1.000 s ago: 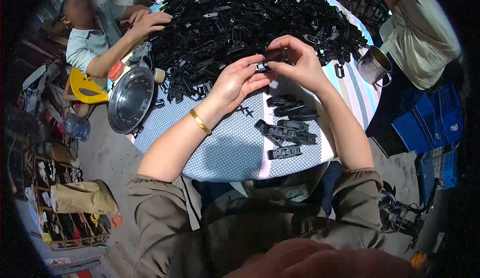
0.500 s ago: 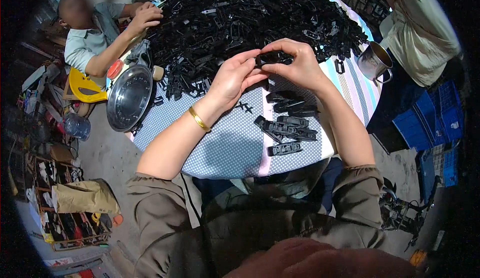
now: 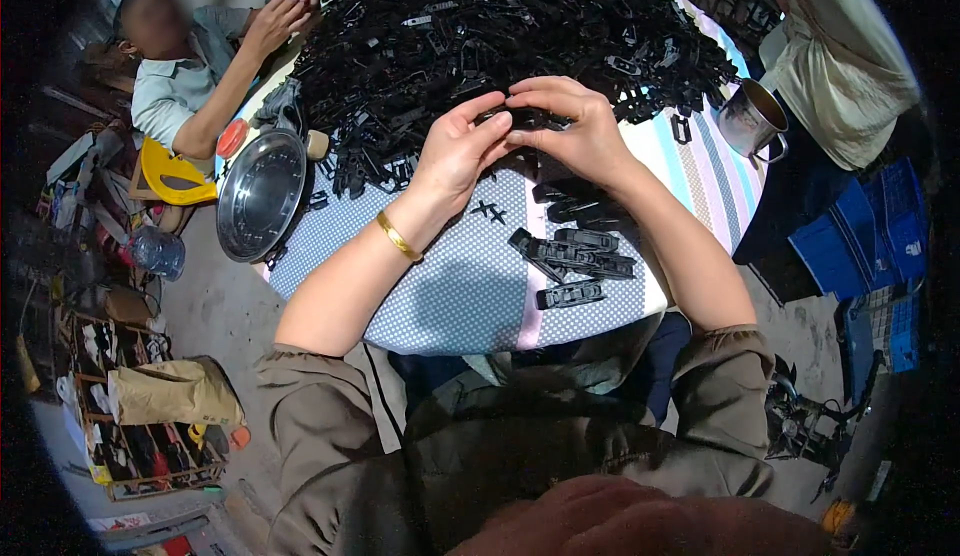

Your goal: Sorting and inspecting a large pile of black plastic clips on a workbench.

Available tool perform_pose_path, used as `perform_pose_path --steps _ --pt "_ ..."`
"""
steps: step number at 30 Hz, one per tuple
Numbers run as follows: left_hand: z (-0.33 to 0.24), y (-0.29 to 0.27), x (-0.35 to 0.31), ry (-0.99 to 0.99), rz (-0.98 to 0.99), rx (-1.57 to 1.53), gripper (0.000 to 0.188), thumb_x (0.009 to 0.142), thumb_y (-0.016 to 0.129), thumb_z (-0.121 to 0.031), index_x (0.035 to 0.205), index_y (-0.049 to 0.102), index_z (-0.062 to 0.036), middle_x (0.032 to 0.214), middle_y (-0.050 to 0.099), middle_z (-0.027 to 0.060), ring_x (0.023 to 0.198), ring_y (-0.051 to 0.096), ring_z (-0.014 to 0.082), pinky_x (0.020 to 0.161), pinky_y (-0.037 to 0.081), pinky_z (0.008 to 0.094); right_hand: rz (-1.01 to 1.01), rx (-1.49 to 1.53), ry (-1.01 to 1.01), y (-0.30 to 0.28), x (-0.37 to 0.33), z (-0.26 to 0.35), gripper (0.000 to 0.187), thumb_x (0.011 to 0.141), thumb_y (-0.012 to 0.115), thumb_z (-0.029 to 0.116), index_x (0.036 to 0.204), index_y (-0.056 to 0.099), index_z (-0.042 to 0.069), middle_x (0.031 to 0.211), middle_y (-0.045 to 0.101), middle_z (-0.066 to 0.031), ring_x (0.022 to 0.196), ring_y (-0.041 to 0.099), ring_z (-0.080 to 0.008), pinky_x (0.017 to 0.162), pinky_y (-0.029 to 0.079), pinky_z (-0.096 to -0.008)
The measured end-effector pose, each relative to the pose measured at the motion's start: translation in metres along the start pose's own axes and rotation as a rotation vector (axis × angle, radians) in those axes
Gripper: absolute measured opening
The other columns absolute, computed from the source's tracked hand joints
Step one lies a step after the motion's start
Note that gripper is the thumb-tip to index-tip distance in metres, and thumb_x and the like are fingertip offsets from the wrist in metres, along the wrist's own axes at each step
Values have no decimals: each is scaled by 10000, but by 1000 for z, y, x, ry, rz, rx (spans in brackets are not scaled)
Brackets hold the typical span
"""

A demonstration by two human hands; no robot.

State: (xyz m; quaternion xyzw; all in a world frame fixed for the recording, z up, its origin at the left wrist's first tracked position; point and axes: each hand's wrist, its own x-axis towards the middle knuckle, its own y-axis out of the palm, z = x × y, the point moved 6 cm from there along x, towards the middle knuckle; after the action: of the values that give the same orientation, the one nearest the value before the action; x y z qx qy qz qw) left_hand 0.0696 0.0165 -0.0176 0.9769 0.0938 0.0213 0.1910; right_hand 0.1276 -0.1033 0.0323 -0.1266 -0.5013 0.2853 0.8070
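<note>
Left hand: at 8 o'clock from the black piece, the left hand (image 3: 452, 151) has its thumb and index finger pinching in on the near end; a gold bangle (image 3: 398, 237) circles the wrist.
Right hand: at 3 o'clock from the piece, the right hand (image 3: 592, 131) arches thumb and fingers around it, the tips close beside the left ones.
Black piece: the black piece (image 3: 532, 115) sits between both sets of fingertips, over the near edge of the pile; its outline blurs into the dark behind, so its exact shape I cannot tell.
Pile: from the hands, the heap of black parts (image 3: 480, 31) spreads at 12 o'clock.
Cloth: the dotted, striped tablecloth (image 3: 455, 256) shows on the wearer's side; at 6 o'clock lie small black crosses (image 3: 489, 212), at 5 o'clock a cluster of long black parts (image 3: 580, 253).
Metalware: a round steel bowl (image 3: 262, 196) stands between 8 and 9 o'clock, a steel mug (image 3: 742, 131) at 3 o'clock.
Co-worker: a seated person (image 3: 165, 86) at 9 o'clock has a raised hand (image 3: 278, 24) beside the pile's edge; whether it holds anything I cannot tell.
Floor side: blue crates (image 3: 860, 231) stand between 3 and 4 o'clock.
</note>
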Motion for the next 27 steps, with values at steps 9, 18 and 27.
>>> perform_pose_path --steps 9,18,27 --pt "-15 10 -7 129 -18 11 476 834 560 -46 1246 347 64 891 569 60 737 569 76 663 497 173 7 194 89 1 2 -9 334 650 738 123 964 646 61 1096 573 -97 1022 531 -212 872 418 -321" --pt "-18 15 -13 257 -74 89 465 848 544 -67 1250 349 64 941 580 93 793 566 94 712 479 199 -34 2 -11 -1 2 6 325 638 745 135 946 657 83 1129 558 -98 1052 511 -239 889 414 -346" --pt "-18 14 -8 182 -8 82 389 850 526 -50 1212 420 43 1018 570 99 825 571 109 739 491 219 127 612 422 7 -1 -23 365 748 676 176 1072 594 30 1029 585 -85 940 541 -143 815 444 -278"
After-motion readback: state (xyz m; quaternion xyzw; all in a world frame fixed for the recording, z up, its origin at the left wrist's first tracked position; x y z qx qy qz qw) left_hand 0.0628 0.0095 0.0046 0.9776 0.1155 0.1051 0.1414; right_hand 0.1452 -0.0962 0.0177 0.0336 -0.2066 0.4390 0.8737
